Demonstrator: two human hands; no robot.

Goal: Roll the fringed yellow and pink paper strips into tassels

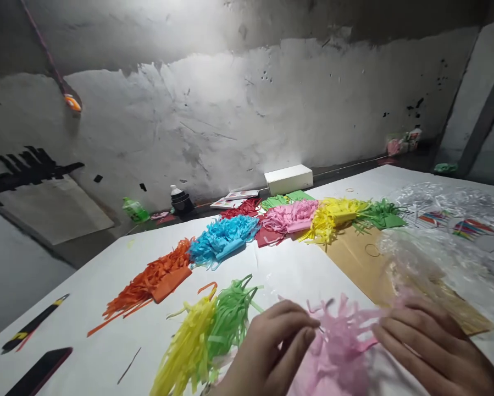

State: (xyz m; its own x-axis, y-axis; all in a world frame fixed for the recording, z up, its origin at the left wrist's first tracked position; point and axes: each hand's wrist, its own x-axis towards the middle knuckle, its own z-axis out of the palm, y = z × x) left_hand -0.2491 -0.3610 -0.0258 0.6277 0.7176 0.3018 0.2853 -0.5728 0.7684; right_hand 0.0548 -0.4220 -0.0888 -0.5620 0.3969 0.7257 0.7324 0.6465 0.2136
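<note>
A pink paper tassel with loose, blurred strips lies at the table's front, between my two hands. My left hand is closed in a pinch at its left side; a thin dark end shows by the fingertips, too small to name. On the other side, my right hand has its fingers bent together on the pink strips, gripping their edge. Left of my left hand lie a yellow paper tassel and a light green paper tassel, side by side and touching.
Fringed paper bundles in orange, blue, pink and yellow cross the table. Clear plastic wrapping covers part of a brown sheet. A cutter knife and phone lie left; a white box stands behind.
</note>
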